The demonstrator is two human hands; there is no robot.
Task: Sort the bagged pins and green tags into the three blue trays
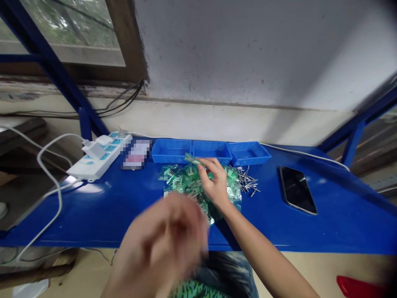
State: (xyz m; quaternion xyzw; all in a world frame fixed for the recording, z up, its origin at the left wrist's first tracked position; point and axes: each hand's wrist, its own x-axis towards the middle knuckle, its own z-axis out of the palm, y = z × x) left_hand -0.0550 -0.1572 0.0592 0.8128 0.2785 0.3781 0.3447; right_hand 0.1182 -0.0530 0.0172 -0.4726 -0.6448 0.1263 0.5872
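My right hand (214,181) is closed, with thumb and fingers pinching a small green plastic packet (191,159) just in front of the blue bins. Beneath that hand spreads a pile of clear green packets (182,179) with pale parts showing inside. My left hand (167,236) is raised close to the camera, smeared by motion; its fingers look curled, but whether anything is in them I cannot make out. It covers the near left side of the pile. Thin metal pins (247,182) lie loose at the pile's right edge.
Three joined blue bins (211,152) stand along the back of the blue table (266,223). A black phone (297,189) lies on the right. At the left are a white power strip (98,156) with cables and a blurred-out card (136,154). Blue frame posts flank the table.
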